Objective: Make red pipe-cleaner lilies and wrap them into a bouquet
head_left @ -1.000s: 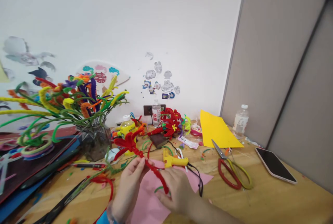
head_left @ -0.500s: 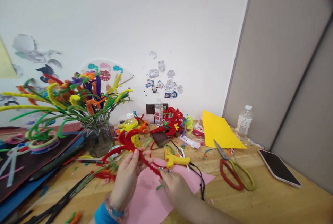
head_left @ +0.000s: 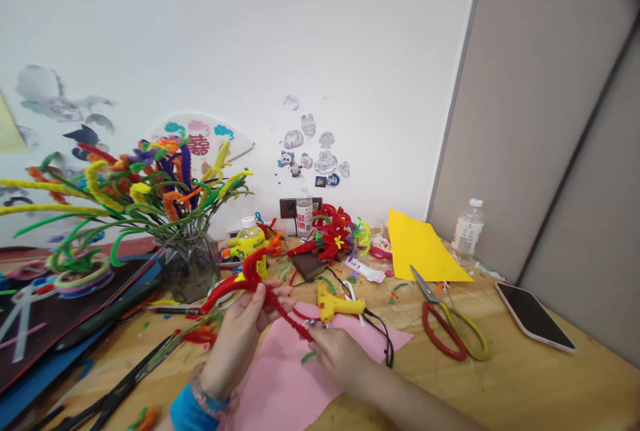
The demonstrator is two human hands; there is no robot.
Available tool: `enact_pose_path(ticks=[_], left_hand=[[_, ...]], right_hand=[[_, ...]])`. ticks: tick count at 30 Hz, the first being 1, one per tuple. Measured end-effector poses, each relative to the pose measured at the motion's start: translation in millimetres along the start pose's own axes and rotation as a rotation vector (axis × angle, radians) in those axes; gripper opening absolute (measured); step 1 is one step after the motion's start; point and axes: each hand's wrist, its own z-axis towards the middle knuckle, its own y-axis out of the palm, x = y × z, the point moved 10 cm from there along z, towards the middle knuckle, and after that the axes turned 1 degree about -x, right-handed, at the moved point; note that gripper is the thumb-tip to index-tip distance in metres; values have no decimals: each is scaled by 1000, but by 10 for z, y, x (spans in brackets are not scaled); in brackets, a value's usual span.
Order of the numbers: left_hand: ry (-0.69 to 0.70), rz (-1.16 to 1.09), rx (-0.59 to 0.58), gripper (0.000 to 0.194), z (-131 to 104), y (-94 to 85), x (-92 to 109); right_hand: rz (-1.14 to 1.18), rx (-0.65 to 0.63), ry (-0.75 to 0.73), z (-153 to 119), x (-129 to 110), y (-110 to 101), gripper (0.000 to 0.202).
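Between my two hands is a red pipe-cleaner flower [head_left: 254, 275] with curled petals and a long twisted red stem. My left hand [head_left: 250, 324] pinches it just below the petals, thumb on top. The stem's lower end is gripped by my right hand [head_left: 335, 354], whose fingertips are closed around it. Beneath both hands lies a sheet of pink paper [head_left: 290, 384]. A yellow glue gun [head_left: 337, 305] rests on the paper's far edge, just beyond my right hand.
Scissors with red and yellow handles [head_left: 445, 324] and a phone [head_left: 536, 316] lie to the right. At left stands a glass vase [head_left: 187, 267] of pipe-cleaner flowers, near black scissors [head_left: 120, 384]. Yellow paper [head_left: 423, 247], a yellow-labelled bottle [head_left: 251, 244] and red flowers [head_left: 335, 237] are at the back.
The red flower has turned slightly in my left hand, and its petals now spread differently, with a yellow bit showing. Both hands keep their hold.
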Motion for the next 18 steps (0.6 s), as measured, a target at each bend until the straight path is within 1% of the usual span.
enact_pose_path(ticks=[3, 6, 10, 14, 18], left_hand=[[26, -19, 33, 33, -9, -31, 56], [40, -42, 26, 33, -26, -9, 92], [2, -6, -1, 37, -42, 47, 15], [20, 33, -10, 34, -45, 68, -72], [14, 91, -28, 35, -42, 64, -147]], right_hand=[[37, -18, -42, 19, -41, -4, 20], [57, -8, -21, 33, -38, -41, 19], [72, 14, 55, 34, -18, -98, 17], [38, 41, 33, 27, -72, -129, 18], [25, 10, 30, 24, -49, -91, 17]])
